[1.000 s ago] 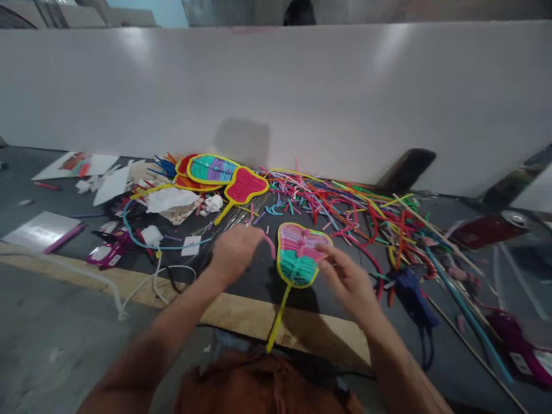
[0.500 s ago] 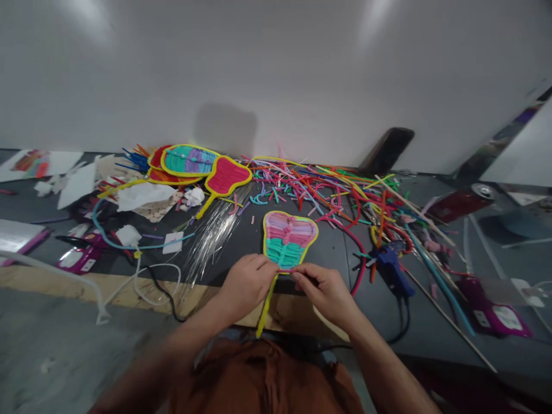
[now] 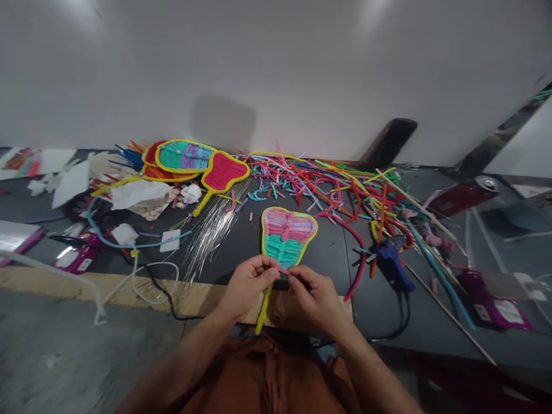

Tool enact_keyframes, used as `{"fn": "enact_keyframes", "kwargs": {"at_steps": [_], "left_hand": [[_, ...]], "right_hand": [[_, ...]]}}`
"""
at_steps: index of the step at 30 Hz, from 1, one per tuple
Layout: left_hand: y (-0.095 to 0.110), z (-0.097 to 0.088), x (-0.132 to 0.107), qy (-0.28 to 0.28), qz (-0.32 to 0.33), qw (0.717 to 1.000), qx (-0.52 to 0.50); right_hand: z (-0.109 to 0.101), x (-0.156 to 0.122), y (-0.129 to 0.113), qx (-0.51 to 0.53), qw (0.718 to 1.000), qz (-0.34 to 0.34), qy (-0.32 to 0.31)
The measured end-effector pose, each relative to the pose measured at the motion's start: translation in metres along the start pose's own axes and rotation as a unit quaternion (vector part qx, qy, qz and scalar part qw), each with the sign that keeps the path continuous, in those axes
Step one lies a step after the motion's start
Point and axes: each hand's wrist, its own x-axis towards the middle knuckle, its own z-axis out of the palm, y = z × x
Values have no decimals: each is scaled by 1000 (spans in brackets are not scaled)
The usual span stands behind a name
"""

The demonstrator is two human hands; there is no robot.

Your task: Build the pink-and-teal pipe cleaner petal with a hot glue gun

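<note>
Between my two hands runs a short pink pipe cleaner (image 3: 282, 270), pinched at both ends. My left hand (image 3: 252, 286) closes on its left end, and my right hand (image 3: 314, 293) on its right end. Just beyond the fingertips lies a wing-shaped pipe-cleaner panel (image 3: 288, 233), pink and lilac above, teal below, with a yellow border. Its yellow stem (image 3: 264, 310) comes out below my left hand toward the table's front edge. The fingers cover the panel's lower tip.
Other yellow-edged panels (image 3: 224, 172) lie at the back left, beside silvery tinsel strands (image 3: 213, 230). Loose pipe cleaners (image 3: 302, 178) are heaped along the wall. To the right are a blue glue gun (image 3: 393, 267) with a cord, a can (image 3: 463, 195) and a dark phone-like slab (image 3: 390, 142).
My hands have turned and drawn a little closer together, with the pink pipe cleaner now slanting between the fingertips. The wing-shaped panel stays nearly in place.
</note>
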Motion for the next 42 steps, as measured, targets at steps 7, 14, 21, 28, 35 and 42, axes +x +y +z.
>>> {"fn": "enact_keyframes", "kwargs": {"at_steps": [7, 14, 21, 28, 35, 42], "left_hand": [[35, -19, 0, -158, -42, 959, 233], [34, -14, 4, -225, -2, 916, 332], [15, -9, 6, -115, 21, 950, 288], [2, 1, 3, -49, 29, 980, 189], [10, -3, -2, -127, -28, 961, 245], [11, -4, 0, -176, -42, 958, 223]], "right_hand": [[-22, 5, 3, -171, 977, -104, -69], [-24, 7, -6, -227, 958, -170, -47], [-15, -3, 2, -164, 980, -106, 19], [-6, -4, -2, -93, 995, -33, 26], [-14, -1, -3, -78, 994, -61, -47], [-12, -6, -2, -112, 989, -85, -55]]}}
